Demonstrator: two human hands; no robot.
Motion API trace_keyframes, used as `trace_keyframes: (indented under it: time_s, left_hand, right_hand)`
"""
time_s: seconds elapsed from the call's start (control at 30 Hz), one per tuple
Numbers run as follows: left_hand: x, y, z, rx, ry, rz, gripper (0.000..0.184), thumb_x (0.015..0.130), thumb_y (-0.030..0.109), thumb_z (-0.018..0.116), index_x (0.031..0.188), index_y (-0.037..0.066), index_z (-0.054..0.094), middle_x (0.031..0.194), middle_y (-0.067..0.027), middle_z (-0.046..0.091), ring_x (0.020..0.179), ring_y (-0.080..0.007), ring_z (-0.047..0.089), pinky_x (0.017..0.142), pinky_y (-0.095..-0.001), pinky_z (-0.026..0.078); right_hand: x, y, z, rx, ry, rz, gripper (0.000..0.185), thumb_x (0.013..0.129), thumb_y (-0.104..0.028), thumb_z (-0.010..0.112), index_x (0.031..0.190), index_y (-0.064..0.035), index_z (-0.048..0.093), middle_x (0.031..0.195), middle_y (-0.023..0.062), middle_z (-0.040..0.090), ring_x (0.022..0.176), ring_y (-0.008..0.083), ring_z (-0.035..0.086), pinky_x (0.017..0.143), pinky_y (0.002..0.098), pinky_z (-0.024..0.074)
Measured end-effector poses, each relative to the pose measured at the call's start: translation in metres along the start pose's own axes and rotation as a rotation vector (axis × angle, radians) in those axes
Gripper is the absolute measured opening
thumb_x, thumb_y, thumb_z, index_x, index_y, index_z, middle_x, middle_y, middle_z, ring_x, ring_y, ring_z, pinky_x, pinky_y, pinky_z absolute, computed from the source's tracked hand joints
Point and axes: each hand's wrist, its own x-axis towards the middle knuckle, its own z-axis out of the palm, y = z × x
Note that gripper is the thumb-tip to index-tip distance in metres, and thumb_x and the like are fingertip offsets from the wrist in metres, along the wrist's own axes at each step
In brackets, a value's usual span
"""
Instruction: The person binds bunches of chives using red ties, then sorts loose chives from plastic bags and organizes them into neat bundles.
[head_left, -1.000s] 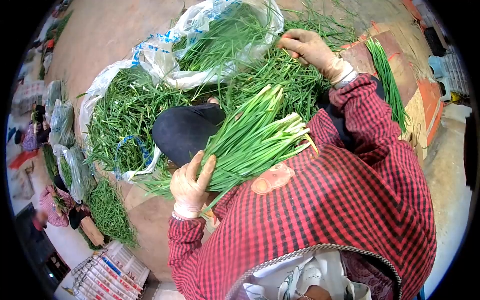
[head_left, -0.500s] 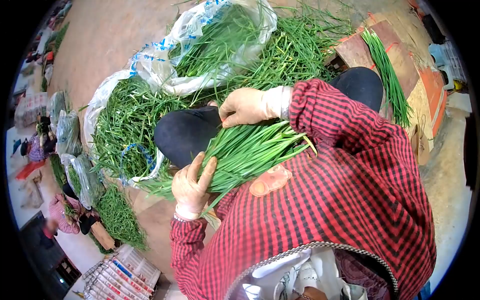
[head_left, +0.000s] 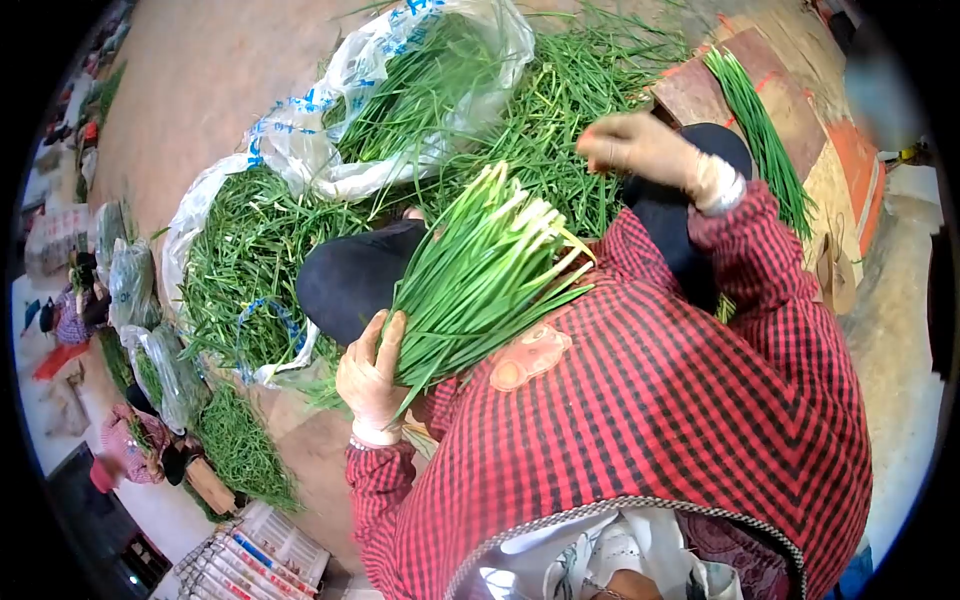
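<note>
My left hand (head_left: 370,382), in a pale glove, is closed around the leafy end of a bunch of garlic chives (head_left: 480,285). The bunch lies across my lap, its whitish stem ends fanned out toward the upper right. My right hand (head_left: 645,155), gloved too, is raised above my right knee, apart from the bunch. Its fingers are curled together and slightly blurred; whatever may be between them is hidden. Beyond my knees spreads a heap of loose chives (head_left: 575,110). A white plastic bag (head_left: 310,165) with blue print holds more chives.
At the right, a neat bundle of chives (head_left: 765,140) rests on a reddish-brown board (head_left: 695,95). Filled plastic bags (head_left: 170,375) and another green pile (head_left: 240,450) line the left. A person (head_left: 130,440) sits there, near stacked printed cartons (head_left: 255,560).
My right hand has left the stem ends and moved up and to the right, uncovering them. My left hand keeps hold of the bunch, now tilted more upright.
</note>
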Motion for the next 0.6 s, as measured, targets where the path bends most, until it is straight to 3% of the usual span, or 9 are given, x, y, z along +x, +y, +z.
trace_keyframes:
  time_s: [0.07,0.13,0.2,0.27,0.33,0.4,0.47,0.53,0.6]
  left_hand:
    - [0.001,0.002,0.0,-0.039,-0.02,-0.07,0.058,0.073,0.029,0.074,0.129,0.019,0.06,0.12,-0.0054,0.064,0.099,-0.0255,0.063,0.082,-0.034,0.05]
    - [0.003,0.005,-0.003,-0.034,-0.032,-0.077,0.057,0.074,0.027,0.074,0.128,0.017,0.06,0.12,-0.0065,0.064,0.101,-0.0259,0.063,0.084,-0.0342,0.05]
    - [0.004,0.004,-0.006,-0.077,-0.016,-0.072,0.057,0.073,0.022,0.075,0.127,0.015,0.061,0.117,-0.0078,0.065,0.101,-0.0267,0.064,0.084,-0.0342,0.051]
    - [0.004,0.004,-0.011,-0.084,0.013,-0.076,0.057,0.072,0.019,0.076,0.127,0.014,0.061,0.116,-0.0084,0.065,0.1,-0.0271,0.065,0.083,-0.034,0.051]
    - [0.002,0.006,-0.014,-0.098,0.042,-0.09,0.057,0.071,0.015,0.076,0.126,0.014,0.061,0.115,-0.0091,0.066,0.1,-0.0275,0.065,0.083,-0.0339,0.051]
    - [0.001,0.008,-0.017,-0.131,0.101,-0.135,0.057,0.07,0.012,0.077,0.125,0.013,0.061,0.114,-0.0098,0.066,0.099,-0.0279,0.065,0.083,-0.0336,0.052]
    - [0.0,0.009,-0.017,-0.129,0.091,-0.159,0.058,0.07,0.013,0.077,0.126,0.013,0.061,0.115,-0.0098,0.066,0.1,-0.0279,0.065,0.084,-0.0337,0.052]
    - [0.003,0.009,-0.015,-0.109,0.105,-0.152,0.061,0.068,0.014,0.078,0.127,0.014,0.061,0.115,-0.0094,0.066,0.1,-0.0274,0.065,0.084,-0.033,0.052]
    - [0.006,0.011,-0.013,-0.093,0.091,-0.145,0.062,0.068,0.014,0.078,0.127,0.015,0.061,0.115,-0.0089,0.066,0.1,-0.0271,0.065,0.083,-0.0327,0.052]
  right_hand:
    - [-0.022,-0.037,0.023,0.181,-0.313,0.178,0.052,0.093,-0.034,0.06,0.124,0.007,0.052,0.083,0.0086,0.068,0.07,0.0127,0.064,0.062,0.0247,0.0512]
    - [-0.027,-0.038,0.047,-0.11,-0.218,-0.121,0.043,0.095,-0.032,0.057,0.118,0.0053,0.057,0.076,0.0073,0.065,0.064,0.0091,0.06,0.056,0.0231,0.0484]
    - [-0.01,-0.032,0.054,0.0,-0.162,-0.041,0.042,0.094,-0.035,0.056,0.11,0.0033,0.063,0.073,0.0125,0.065,0.061,0.0122,0.061,0.06,0.0295,0.052]
    - [0.002,-0.024,0.047,0.053,0.014,-0.341,0.031,0.096,-0.03,0.053,0.102,-0.0032,0.067,0.06,0.0027,0.06,0.05,0.0092,0.052,0.052,0.0263,0.0466]
    - [0.001,-0.023,0.019,0.354,0.035,-0.137,0.029,0.096,-0.032,0.054,0.099,-0.0066,0.068,0.059,-0.0013,0.055,0.051,0.0056,0.049,0.05,0.0214,0.0427]
    - [0.0,-0.023,-0.006,0.239,0.22,-0.031,0.03,0.099,-0.033,0.052,0.107,-0.0074,0.066,0.059,-0.0051,0.053,0.051,0.0015,0.048,0.045,0.0162,0.0368]
    - [0.002,-0.018,-0.002,0.272,0.142,-0.097,0.032,0.098,-0.032,0.053,0.112,-0.0046,0.064,0.07,-0.0006,0.062,0.062,0.0059,0.057,0.055,0.019,0.0456]
    - [-0.003,-0.026,0.02,-0.081,-0.001,-0.375,0.038,0.095,-0.033,0.058,0.118,-0.0022,0.062,0.086,0.0063,0.068,0.078,0.0125,0.063,0.07,0.0254,0.0516]
    - [-0.013,-0.046,0.04,-0.222,-0.117,-0.201,0.062,0.084,-0.052,0.064,0.119,-0.001,0.061,0.096,0.0121,0.069,0.089,0.0244,0.065,0.079,0.036,0.0521]
